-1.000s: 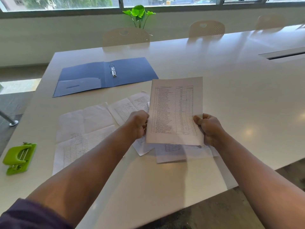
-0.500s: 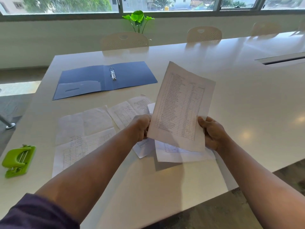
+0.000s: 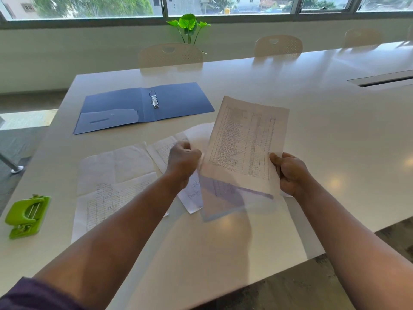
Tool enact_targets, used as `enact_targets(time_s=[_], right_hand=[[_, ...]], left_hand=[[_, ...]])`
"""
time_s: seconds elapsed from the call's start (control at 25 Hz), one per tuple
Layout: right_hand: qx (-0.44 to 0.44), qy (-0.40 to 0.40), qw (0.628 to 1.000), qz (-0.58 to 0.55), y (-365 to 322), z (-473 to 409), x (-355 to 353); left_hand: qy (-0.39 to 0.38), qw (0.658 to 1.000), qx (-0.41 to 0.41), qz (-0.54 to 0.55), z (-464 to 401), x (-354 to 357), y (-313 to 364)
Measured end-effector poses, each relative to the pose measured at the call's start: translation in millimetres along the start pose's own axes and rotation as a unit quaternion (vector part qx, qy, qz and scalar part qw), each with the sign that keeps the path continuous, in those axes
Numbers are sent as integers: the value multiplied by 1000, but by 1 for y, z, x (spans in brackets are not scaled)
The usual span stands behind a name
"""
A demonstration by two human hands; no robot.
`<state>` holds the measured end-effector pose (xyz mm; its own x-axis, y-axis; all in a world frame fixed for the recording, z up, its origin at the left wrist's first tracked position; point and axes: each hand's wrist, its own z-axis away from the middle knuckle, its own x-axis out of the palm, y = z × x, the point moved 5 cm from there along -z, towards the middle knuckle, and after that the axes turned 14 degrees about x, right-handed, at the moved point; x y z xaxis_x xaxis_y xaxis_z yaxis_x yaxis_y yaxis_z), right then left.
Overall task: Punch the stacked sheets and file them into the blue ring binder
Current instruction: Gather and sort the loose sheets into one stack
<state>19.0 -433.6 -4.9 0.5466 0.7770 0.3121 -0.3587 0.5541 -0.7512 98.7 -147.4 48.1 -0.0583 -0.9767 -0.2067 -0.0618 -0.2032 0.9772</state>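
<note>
I hold a stack of printed table sheets (image 3: 243,144) tilted up above the white table (image 3: 339,135). My right hand (image 3: 290,173) grips its lower right edge. My left hand (image 3: 183,159) is curled at the lower left edge, where its fingers pinch the paper, though that area is blurred. The blue ring binder (image 3: 178,104) lies open and flat beyond the sheets, its metal rings (image 3: 154,100) standing at the spine. A green hole punch (image 3: 26,217) sits near the table's left edge, well left of my left arm.
Several loose sheets (image 3: 111,175) are spread on the table under and left of my hands, and one blurred sheet (image 3: 223,202) lies below the held stack. Chairs (image 3: 169,54) and a green plant (image 3: 190,25) stand behind the far edge. A cable slot (image 3: 384,80) is at the right.
The stack has swung from upright and square to tilted rightward, and it is now raised a little farther from me. Both hands have kept their hold on its lower edges.
</note>
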Motion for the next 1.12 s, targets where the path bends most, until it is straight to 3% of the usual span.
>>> enact_targets(time_s=[0.2, 0.36, 0.44, 0.48, 0.6, 0.76, 0.88, 0.96, 1.12], right_hand=[[-29, 11, 999, 17, -9, 0, 16], [-23, 24, 999, 1, 1, -4, 26], [-19, 28, 999, -8, 3, -6, 30], [-19, 30, 999, -11, 3, -7, 32], [-28, 34, 999, -17, 0, -10, 38], [-41, 32, 998, -30, -4, -13, 46], [-43, 23, 998, -38, -4, -15, 52], [-42, 23, 998, -40, -3, -17, 56], [-34, 4, 999, -26, 1, -20, 65]], left_hand=[[101, 978, 151, -106, 1, -40, 18], [94, 988, 106, -64, 1, -57, 4], [70, 981, 116, -140, 6, -64, 1], [69, 961, 143, -225, 10, -68, 1], [80, 850, 251, -456, 20, -77, 5], [75, 732, 328, -592, 30, -82, 16], [-15, 686, 311, -657, 35, -69, 18], [-85, 691, 262, -669, 38, -59, 11], [-168, 750, 189, -611, 39, -41, -3]])
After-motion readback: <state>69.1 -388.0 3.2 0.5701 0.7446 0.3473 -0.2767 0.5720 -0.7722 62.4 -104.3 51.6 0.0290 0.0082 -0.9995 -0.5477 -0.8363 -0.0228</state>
